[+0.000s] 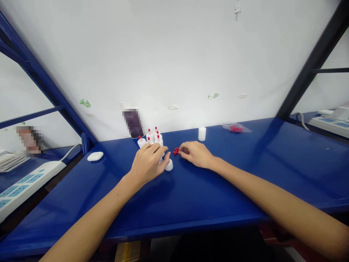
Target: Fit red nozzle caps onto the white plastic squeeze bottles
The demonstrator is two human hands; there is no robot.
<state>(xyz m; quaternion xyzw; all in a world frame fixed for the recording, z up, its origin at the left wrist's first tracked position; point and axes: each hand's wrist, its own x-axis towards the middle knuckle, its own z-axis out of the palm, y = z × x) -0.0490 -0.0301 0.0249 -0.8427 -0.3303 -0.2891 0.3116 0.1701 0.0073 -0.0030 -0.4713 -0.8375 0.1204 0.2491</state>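
Small white bottles (152, 138) with red caps stand clustered at the far middle of the blue table (245, 174), just in front of the white wall. The left hand (148, 163) reaches into the near side of the cluster, fingers curled around one lying bottle (169, 165). Just right of it, the right hand (196, 153) pinches at a little heap of red caps (176, 150). A lone uncapped bottle (202, 133) stands farther right.
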